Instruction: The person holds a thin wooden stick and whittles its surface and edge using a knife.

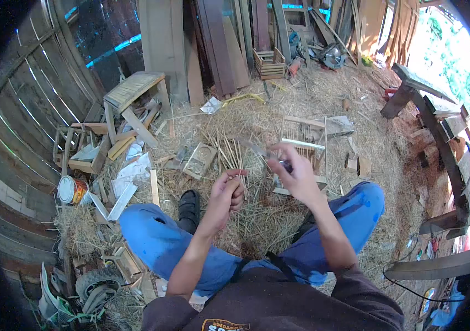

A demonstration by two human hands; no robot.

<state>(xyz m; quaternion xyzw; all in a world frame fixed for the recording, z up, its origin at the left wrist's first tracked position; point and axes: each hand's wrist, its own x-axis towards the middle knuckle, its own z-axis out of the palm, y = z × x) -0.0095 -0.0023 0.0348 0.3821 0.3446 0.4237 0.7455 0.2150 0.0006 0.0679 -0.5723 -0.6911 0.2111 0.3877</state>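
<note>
My right hand (pixel 296 172) is closed round the dark handle of a knife (pixel 252 147); its blade points up and to the left, slightly blurred. My left hand (pixel 227 196) is closed with the index finger and thumb close together, and whatever it pinches is too small to make out. Just beyond it, thin wooden sticks (pixel 225 150) lie fanned out on the straw. Behind my right hand lies a slatted wooden frame (pixel 304 144) with thin bars, partly covered by the hand. A small wooden piece with a round hole (pixel 199 160) rests left of the sticks.
Shavings and straw cover the ground (pixel 262 215). On the left stand a wooden stool (pixel 134 91), a tin can (pixel 70 190) and scrap wood. A slatted crate (pixel 269 64) and a circular saw (pixel 332 57) are at the back. A rough wooden bench (pixel 439 110) runs along the right.
</note>
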